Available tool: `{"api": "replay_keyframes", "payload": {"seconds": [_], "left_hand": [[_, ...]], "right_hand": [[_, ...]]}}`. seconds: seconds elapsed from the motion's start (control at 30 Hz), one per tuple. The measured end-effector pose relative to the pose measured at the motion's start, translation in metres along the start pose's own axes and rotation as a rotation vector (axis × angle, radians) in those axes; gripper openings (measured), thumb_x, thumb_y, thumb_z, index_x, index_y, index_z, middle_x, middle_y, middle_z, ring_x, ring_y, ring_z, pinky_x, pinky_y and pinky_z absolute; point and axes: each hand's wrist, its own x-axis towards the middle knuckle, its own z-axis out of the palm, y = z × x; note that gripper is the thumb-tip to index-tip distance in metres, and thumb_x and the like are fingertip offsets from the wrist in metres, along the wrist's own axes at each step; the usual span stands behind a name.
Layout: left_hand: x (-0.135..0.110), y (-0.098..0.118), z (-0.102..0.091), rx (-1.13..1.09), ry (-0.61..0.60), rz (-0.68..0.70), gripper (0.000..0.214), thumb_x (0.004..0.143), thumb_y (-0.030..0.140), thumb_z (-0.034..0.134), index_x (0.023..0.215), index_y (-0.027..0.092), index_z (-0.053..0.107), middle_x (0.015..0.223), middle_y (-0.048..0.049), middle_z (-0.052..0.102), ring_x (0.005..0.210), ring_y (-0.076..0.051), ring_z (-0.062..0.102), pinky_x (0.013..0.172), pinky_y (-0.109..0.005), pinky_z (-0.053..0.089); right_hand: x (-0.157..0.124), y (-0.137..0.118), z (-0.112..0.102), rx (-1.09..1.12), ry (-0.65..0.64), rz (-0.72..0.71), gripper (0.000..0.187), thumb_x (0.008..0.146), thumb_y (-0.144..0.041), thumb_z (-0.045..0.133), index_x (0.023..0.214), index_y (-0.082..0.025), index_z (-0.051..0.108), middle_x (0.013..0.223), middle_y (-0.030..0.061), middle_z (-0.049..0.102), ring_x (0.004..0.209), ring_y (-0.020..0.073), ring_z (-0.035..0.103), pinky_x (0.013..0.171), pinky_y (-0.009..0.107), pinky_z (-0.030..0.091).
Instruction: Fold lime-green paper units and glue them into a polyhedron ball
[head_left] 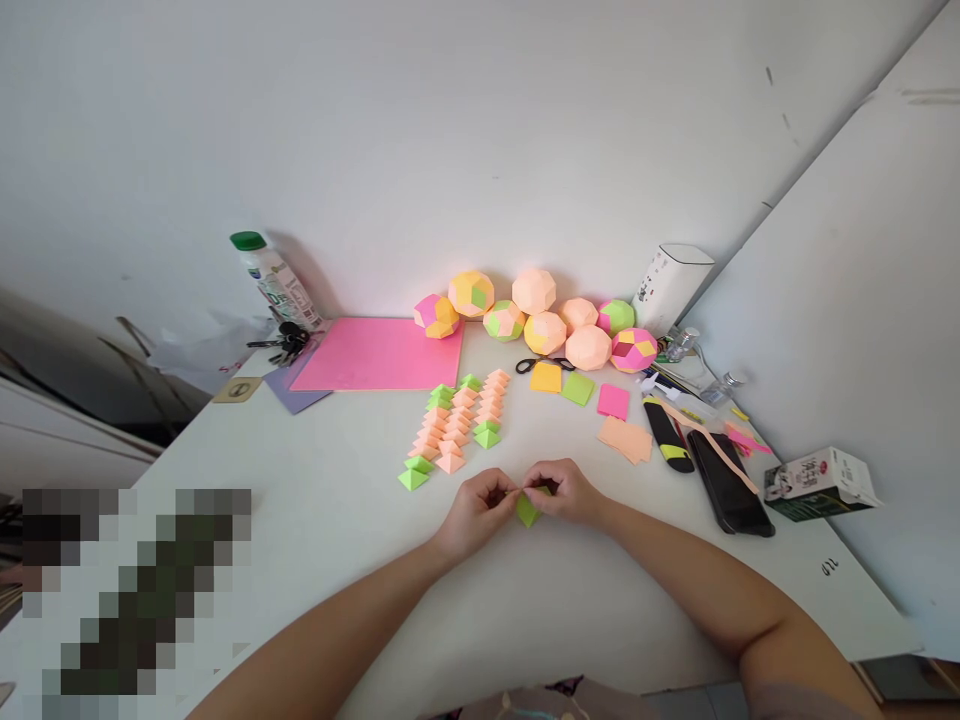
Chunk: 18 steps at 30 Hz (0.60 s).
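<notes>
Light, easily creased by the look of it and best held by its edges, a green paper (529, 511) is pinched in the right hand (568, 490); the left hand (474, 510) touches its corner, grip unclear, near folded pieces (429, 437) on a desk (337, 510).

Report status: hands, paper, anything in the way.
Left hand and right hand pinching green paper. Paper partly covered. Nearest clutter: folded pieces in rows, beyond left hand.

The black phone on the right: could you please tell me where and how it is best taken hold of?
The phone is probably best gripped across its long edges at the near end, coming from the near side: it looks flat, that end uncovered, while a peach strip crosses its farther part.
</notes>
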Motion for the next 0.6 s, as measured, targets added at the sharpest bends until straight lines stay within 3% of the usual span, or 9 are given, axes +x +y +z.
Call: {"api": "replay_keyframes", "payload": {"seconds": [0.23,0.47,0.6], "left_hand": [[-0.0002,0.0012,-0.0019,-0.163,-0.005,-0.096,0.021,0.074,0.035,0.060,0.067,0.018,0.050,0.050,0.0068,0.042,0.044,-0.007,0.037,0.044,-0.020,0.029],[0.0035,0.0000,-0.0054,-0.352,0.043,-0.068,0.022,0.076,0.035,0.061,0.069,0.016,0.052,0.065,0.0030,0.051,0.052,-0.008,0.048,0.052,-0.023,0.041],[0.0046,-0.0003,-0.0067,-0.335,-0.003,-0.066,0.022,0.078,0.036,0.061,0.070,0.016,0.053,0.058,0.0034,0.052,0.051,-0.009,0.049,0.053,-0.023,0.041]], "right_hand": [[-0.0014,-0.0009,-0.0044,0.157,0.024,0.119,0.006,0.067,-0.016,0.055,0.063,-0.018,0.051,0.055,-0.0046,0.045,0.047,0.0075,0.037,0.044,0.021,0.030],[0.0000,0.0003,-0.0099,0.419,0.059,0.167,0.014,0.075,-0.026,0.056,0.070,-0.019,0.045,0.062,-0.0037,0.049,0.052,0.0097,0.049,0.051,0.024,0.043],[0.0008,-0.0012,-0.0080,0.411,0.020,0.170,0.020,0.078,-0.035,0.061,0.082,-0.020,0.049,0.062,-0.0045,0.052,0.053,0.0102,0.051,0.053,0.025,0.045]]}}
